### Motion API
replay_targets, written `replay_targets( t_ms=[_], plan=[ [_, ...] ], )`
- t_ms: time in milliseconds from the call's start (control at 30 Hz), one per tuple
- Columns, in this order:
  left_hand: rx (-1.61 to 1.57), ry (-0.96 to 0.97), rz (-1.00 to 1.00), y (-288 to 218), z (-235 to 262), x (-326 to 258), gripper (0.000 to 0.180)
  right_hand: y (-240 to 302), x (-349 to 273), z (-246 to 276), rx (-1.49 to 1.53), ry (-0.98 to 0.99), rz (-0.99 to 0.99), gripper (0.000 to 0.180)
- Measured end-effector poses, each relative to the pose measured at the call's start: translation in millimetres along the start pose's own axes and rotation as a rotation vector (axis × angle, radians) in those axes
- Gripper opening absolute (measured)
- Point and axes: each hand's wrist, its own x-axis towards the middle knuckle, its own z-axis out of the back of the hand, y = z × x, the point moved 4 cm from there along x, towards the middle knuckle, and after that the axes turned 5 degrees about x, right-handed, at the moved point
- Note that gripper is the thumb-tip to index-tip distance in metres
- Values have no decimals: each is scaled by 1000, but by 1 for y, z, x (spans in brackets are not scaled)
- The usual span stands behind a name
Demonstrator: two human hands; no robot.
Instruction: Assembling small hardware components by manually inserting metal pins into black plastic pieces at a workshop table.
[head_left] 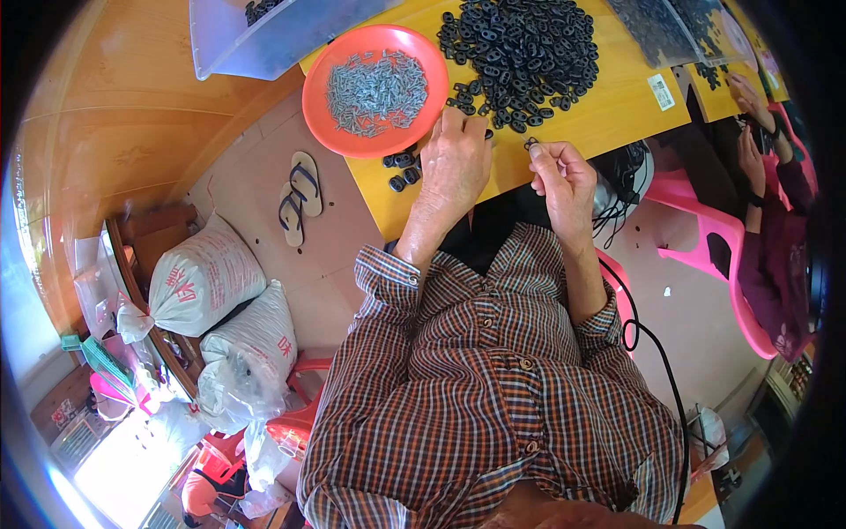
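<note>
Head view. The right hand [566, 187] is above the near edge of the yellow table [608, 123], with thumb and forefinger pinched together on a small black piece [530, 142]. The piece projects past the fingertips toward the upper left, away from the person's body; it is too small and too much covered to fix its long axis. The left hand [455, 163] is palm down over the table, fingers bent and pointing away from the body. Its fingertips are largely hidden behind the hand, so whether it grips anything cannot be told. A dark part [488, 135] shows just beside its fingers, on the right.

A large pile of black links [529, 62] lies beyond the hands. Each link is oval, with two holes set along its long axis; these axes point in mixed directions. Left of the pile, an orange-red plate [315, 110] overhangs the table edge and holds slender grey pins [377, 93], their long axes crossing at all angles. Between plate and left wrist lies a small group of black links [397, 182], apart from the pile.
</note>
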Motion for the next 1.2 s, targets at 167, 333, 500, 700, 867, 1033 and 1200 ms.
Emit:
replay_targets(
  t_ms=[167, 333, 500, 700, 867, 1033, 1200],
  plan=[
    [4, 26, -4, -2, -3, 2, 18, 0, -1, 2, 3, -6, 0, 17],
    [27, -39, -72, 0, -4, -2, 12, 1, -2, -1, 13, 10, 8, 16],
    [-253, -181, -57, 8, -1, -2, 14, 1, -4, -6, 40, 18, -4, 16],
    [-1368, 186, 525, 17, -17, -16, 21, 9, -4, -19, 153, -2, -63, 18],
    [-1516, 167, 517, 16, -12, -15, 25, 3, 0, -21, 199, 43, -91, 18],
    [-1514, 167, 486, 15, -9, -12, 28, 0, 4, -21, 214, 62, -116, 17],
    [-1514, 183, 455, 15, -10, -9, 30, 5, 6, -22, 189, 81, -98, 18]
  ],
)
